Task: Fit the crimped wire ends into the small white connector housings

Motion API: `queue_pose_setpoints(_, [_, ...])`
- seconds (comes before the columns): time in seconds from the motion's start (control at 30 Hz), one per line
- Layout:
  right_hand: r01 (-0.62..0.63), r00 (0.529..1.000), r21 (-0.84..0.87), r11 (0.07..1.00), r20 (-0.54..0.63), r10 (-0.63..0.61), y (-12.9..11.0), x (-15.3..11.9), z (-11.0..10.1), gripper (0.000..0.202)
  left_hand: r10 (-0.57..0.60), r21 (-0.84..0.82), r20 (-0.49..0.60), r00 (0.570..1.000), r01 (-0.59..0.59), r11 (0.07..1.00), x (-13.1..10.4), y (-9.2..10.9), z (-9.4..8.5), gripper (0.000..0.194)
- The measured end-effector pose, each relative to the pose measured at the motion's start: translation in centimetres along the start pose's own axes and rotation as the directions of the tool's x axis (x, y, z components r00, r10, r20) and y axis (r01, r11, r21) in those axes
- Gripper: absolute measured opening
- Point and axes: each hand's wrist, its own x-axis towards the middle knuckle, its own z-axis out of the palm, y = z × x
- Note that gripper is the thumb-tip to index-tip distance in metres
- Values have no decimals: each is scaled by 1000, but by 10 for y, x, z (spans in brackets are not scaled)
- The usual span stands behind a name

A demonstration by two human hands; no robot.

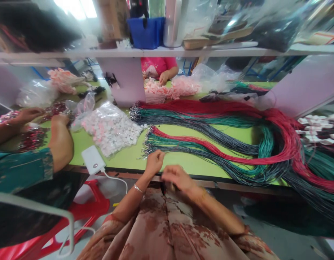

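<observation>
1. The front cord bundle (218, 155) is made of thin, smooth, string-like strands with small silvery metal ends (147, 144); it lies on the flat green tabletop (196, 167), in front of a thicker rear cord bundle (199, 115); a crinkled clear bag (113, 128) of small white pieces sits to its left.
2. I see its metal ends pointing left; its long axis runs left to right, sloping toward the near edge before the strands bend into a loop at the right.
3. Its colours lie in bands, red farthest, teal-green between, dark grey nearest; the strands look glossy, loosely combed together.
4. My view puts the left hand (155, 161) just beside the metal ends, fingers curled; the right hand (178, 177) is blurred at the table edge, fingers bent; I cannot tell whether either grips anything.
</observation>
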Motion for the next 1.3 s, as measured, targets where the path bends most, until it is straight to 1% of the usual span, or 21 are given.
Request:
queue_pose_setpoints(0.03, [69, 971, -30, 997, 232, -60, -10, -12, 10, 16, -15, 22, -31, 999, 16, 1000, 2, -1, -1, 30])
queue_pose_setpoints(0.07, [144, 923, -50, 988, 366, -116, -19, -21, 17, 12, -19, 43, -47, 999, 21, 999, 4, 0, -2, 30])
queue_pose_setpoints(0.1, [212, 889, -70, 975, 429, -162, -29, -28, 19, 11, -6, 62, -36, 999, 8, 998, 4, 0, -2, 30])
queue_pose_setpoints(0.17, [249, 942, -116, 961, 259, -213, -45, -28, 9, 18, 47, 89, 30, 998, -49, 995, -1, 4, -4, 30])
queue_pose_setpoints(0.23, [230, 973, -180, 956, 9, -232, -57, -13, -21, 28, 98, 122, 88, 991, -109, 987, -10, 9, -5, 30])
queue_pose_setpoints(0.3, [274, 923, -329, 904, -174, -343, -65, 12, -64, 41, 123, 192, 114, 986, -144, 971, -20, 13, -6, 27])
queue_pose_setpoints(0.37, [240, 817, -545, 803, -334, -470, -65, 43, -108, 48, 115, 314, 134, 984, -153, 937, -28, 19, -7, 23])
queue_pose_setpoints(0.4, [159, 770, -662, 732, -381, -511, -61, 59, -129, 47, 105, 387, 152, 983, -157, 909, -32, 22, -8, 21])
queue_pose_setpoints(0.43, [58, 747, -755, 653, -401, -530, -56, 74, -147, 44, 99, 458, 176, 979, -171, 872, -36, 25, -8, 20])
queue_pose_setpoints(0.47, [-41, 752, -819, 572, -403, -522, -48, 88, -163, 42, 103, 520, 207, 973, -199, 830, -41, 29, -7, 19])
queue_pose_setpoints(0.57, [-265, 819, -881, 391, -420, -391, -21, 116, -194, 38, 171, 627, 332, 928, -352, 695, -60, 42, -4, 19])
queue_pose_setpoints(0.63, [-341, 854, -888, 310, -430, -292, -8, 125, -201, 39, 219, 647, 431, 875, -469, 601, -72, 50, 0, 17])
queue_pose_setpoints(0.73, [-372, 837, -887, 273, -448, -315, -6, 128, -188, 41, 244, 638, 561, 791, -601, 481, -85, 59, 5, 12])
queue_pose_setpoints(0.8, [-260, 843, -911, 320, -376, -384, -11, 125, -167, 34, 224, 625, 614, 757, -640, 447, -86, 64, 8, 12])
queue_pose_setpoints(0.83, [-147, 871, -924, 353, -290, -397, -14, 122, -154, 29, 212, 617, 632, 746, -649, 445, -85, 65, 9, 13])
queue_pose_setpoints(0.9, [135, 934, -897, 420, -26, -357, -15, 118, -126, 23, 199, 602, 650, 734, -657, 454, -83, 67, 12, 15])
queue_pose_setpoints(0.97, [319, 934, -835, 449, 195, -300, -10, 114, -99, 20, 208, 588, 654, 728, -662, 465, -81, 68, 15, 16])
queue_pose_setpoints(1.03, [343, 932, -845, 410, 251, -263, -1, 112, -80, 18, 236, 569, 649, 723, -668, 480, -80, 66, 18, 14])
queue_pose_setpoints(1.17, [259, 950, -921, 289, 190, -247, 11, 110, -63, 20, 349, 506, 631, 692, -709, 492, -79, 60, 13, 23])
queue_pose_setpoints(1.23, [252, 952, -935, 251, 192, -237, 12, 110, -61, 22, 445, 454, 640, 627, -775, 440, -78, 56, 4, 25])
queue_pose_setpoints(1.3, [250, 952, -944, 214, 199, -234, 12, 110, -60, 23, 562, 362, 664, 493, -870, 335, -79, 54, -5, 23])
